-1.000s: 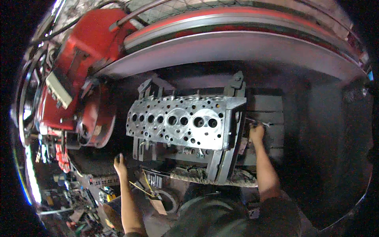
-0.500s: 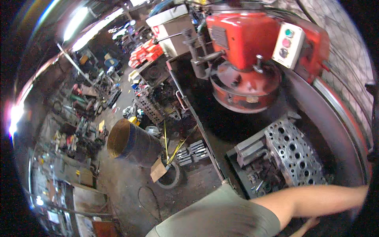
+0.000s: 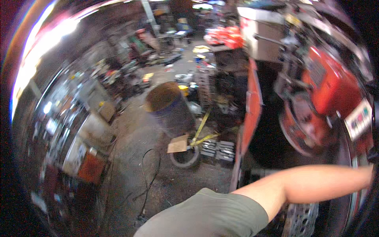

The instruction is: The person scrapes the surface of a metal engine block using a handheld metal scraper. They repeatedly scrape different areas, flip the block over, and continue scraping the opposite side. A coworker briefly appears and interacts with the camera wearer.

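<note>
A bare arm [image 3: 312, 181], apparently my left, comes out of a grey-green sleeve [image 3: 209, 217] and stretches to the right edge, where its hand is cut off. My right hand does not show. Beyond the arm stands a red grinding machine [image 3: 335, 83] with a round red guard [image 3: 302, 126]. A pale control box [image 3: 358, 119] with coloured buttons is on its right, just above the forearm. Below the arm lies part of a metal cylinder head [image 3: 302, 221] with rows of holes; the arm covers the rest. Motion blurs much of the picture.
A rusty drum [image 3: 171, 114] stands on the floor left of the machine's red side panel [image 3: 254, 106]. Near it lie a ring [image 3: 185, 158], a cardboard piece [image 3: 177, 144], yellow straps [image 3: 202, 128] and several metal bars [image 3: 217, 149]. A black cable [image 3: 146, 170] crosses the floor.
The view has swung left, so the machine and cylinder head sit farther right and lower. The arm now covers more of the machine bed. A second limb seen low down is gone from view.
</note>
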The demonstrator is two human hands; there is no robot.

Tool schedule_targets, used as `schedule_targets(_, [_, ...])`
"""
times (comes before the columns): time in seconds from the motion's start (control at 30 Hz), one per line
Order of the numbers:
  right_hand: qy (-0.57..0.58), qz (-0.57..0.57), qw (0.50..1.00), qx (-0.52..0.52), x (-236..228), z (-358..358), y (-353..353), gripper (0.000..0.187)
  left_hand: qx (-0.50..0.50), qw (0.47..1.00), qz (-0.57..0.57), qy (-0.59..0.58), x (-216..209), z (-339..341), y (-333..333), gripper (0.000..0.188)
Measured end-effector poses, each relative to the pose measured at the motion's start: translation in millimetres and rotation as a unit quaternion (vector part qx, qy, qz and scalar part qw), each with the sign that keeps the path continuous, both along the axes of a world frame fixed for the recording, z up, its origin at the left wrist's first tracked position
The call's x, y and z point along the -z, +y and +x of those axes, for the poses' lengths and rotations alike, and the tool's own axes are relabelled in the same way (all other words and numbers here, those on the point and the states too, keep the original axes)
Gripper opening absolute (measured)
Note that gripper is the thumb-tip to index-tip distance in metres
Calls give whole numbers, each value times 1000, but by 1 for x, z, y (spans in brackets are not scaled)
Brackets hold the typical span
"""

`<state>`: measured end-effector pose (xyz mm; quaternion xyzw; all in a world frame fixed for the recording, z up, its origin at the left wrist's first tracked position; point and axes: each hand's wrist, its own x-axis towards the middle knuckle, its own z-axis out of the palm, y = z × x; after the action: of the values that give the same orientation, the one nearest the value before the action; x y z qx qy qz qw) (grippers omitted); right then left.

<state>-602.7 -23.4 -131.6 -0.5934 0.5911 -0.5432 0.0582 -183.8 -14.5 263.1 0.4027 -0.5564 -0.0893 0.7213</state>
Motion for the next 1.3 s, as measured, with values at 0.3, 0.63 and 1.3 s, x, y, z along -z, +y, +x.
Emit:
schedule_targets(0.3, [14,54,996,-69,7,13,-61,37,-172,882,414,-147,162,154,83,43])
schedule_targets(0.63, [-290,111,950,-44,-44,56,-21,67,-53,868,479,120,306,143,23,61])
schedule_targets(1.3, [-342,126,931,-31,-75,78,-15,53,-45,893,378,240,345,155,14,49])
